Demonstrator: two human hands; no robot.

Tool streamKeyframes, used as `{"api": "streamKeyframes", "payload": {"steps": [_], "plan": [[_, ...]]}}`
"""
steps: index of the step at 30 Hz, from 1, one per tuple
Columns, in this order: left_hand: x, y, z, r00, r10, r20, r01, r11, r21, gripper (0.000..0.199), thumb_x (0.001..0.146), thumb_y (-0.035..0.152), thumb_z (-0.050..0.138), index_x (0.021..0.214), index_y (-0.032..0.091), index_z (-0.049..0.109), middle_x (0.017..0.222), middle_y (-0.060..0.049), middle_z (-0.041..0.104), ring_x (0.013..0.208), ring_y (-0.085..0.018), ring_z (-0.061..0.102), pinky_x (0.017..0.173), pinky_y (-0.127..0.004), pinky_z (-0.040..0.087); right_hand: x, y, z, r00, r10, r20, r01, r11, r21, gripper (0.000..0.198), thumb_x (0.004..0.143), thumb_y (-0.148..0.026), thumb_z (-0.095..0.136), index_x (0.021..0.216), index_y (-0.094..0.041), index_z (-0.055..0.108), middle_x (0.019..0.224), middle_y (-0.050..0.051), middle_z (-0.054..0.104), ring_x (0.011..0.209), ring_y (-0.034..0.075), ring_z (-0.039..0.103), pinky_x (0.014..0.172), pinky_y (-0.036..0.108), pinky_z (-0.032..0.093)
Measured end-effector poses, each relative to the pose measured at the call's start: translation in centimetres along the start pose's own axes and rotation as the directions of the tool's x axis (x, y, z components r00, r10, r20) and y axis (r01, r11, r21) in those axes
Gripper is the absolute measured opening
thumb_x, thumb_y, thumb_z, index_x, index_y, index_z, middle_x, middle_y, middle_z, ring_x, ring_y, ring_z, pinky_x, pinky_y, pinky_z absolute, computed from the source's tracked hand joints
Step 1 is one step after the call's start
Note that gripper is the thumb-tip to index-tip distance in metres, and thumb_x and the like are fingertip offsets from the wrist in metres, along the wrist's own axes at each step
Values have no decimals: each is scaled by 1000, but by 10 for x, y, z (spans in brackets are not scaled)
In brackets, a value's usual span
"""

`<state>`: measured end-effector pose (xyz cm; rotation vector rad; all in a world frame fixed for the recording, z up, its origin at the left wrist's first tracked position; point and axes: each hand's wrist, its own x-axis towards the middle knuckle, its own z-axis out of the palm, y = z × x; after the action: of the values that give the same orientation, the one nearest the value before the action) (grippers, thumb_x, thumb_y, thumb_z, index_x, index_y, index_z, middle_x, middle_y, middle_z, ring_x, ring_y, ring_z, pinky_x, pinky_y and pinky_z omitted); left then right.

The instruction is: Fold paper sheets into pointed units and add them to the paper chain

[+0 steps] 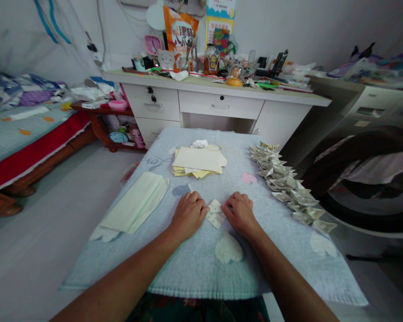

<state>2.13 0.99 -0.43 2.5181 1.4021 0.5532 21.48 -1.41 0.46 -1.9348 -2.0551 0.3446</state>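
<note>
A small piece of folded pale paper (216,214) lies on the cloth-covered table between my hands. My left hand (190,214) is closed at its left corner, thumb and fingers together on the edge. At the opposite corner my right hand (239,213) is likewise closed, its fingers curled under. Beyond them sits a stack of cream and yellow paper sheets (199,159), with a crumpled white piece (199,143) behind it. To the left rests a pile of pale green paper (134,201). Rows of pointed folded-paper pieces (285,183) run along the right side.
The table wears a light blue cloth (195,273) with heart prints. Behind it stands a white desk (218,105) crowded with jars, a clock and a snack bag (180,38). A bed (27,129) is at left, a washing machine (366,107) with its door open at right.
</note>
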Motion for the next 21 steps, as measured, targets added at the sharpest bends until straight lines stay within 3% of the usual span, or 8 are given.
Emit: {"api": "streamKeyframes", "payload": {"steps": [21], "plan": [[-1,8,4,999,-46,-23,50,981,188,18,89,32,52,83,19,63,94,-7,56,92,-24,47,78,-40,35,0,-2,2,998,44,-43,-45,998,-38,22,86,-35,59,72,-18,64,94,8,57,92,24,44,77,36,30]]}}
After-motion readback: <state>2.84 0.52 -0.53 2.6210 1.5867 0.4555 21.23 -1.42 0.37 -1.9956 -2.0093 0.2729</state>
